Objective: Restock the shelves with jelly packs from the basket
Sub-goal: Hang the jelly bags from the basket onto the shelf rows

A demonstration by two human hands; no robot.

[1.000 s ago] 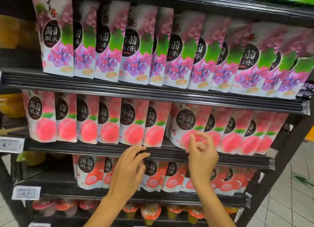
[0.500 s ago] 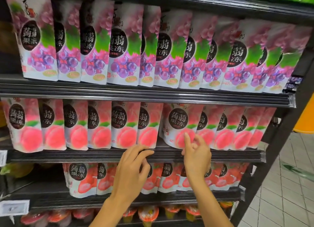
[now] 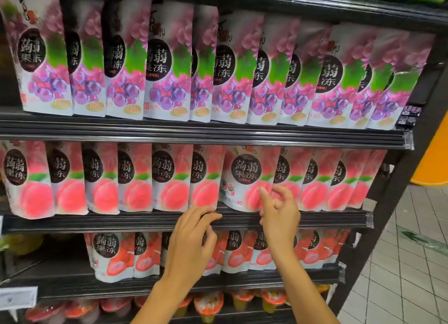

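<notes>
1. Both arms come up from the bottom middle of the frame. Neither hand has anything in it.
2. Left hand (image 3: 191, 243): just below centre, fingers a bit bent and loose, tips resting on the black rail (image 3: 97, 223) of the middle shelf. Not gripping, just lying on it.
3. Right hand (image 3: 281, 217): just right of centre, index finger (image 3: 263, 195) stuck straight up with its tip against the front of a peach pack (image 3: 244, 173). The other fingers are loosely curled and hold nothing.
4. That pack stands upright on the middle shelf, turned more face-on than the ones beside it and overlapping the next one to its right.
5. The peach row (image 3: 135, 178) runs the whole width of the middle shelf, packs upright and overlapping.
6. Below, partly behind the hands, there's a row of red-fruit packs (image 3: 109, 253), starting in from the left.
7. Along the bottom edge: jelly cups (image 3: 208, 304) with orange-red lids, pretty blurry.
8. Price tag (image 3: 18, 297) at lower left, can't read it.
9. Upper half: a full row of grape packs (image 3: 167, 64), all upright.
10. Tiled floor (image 3: 400, 275) at lower right.
</notes>
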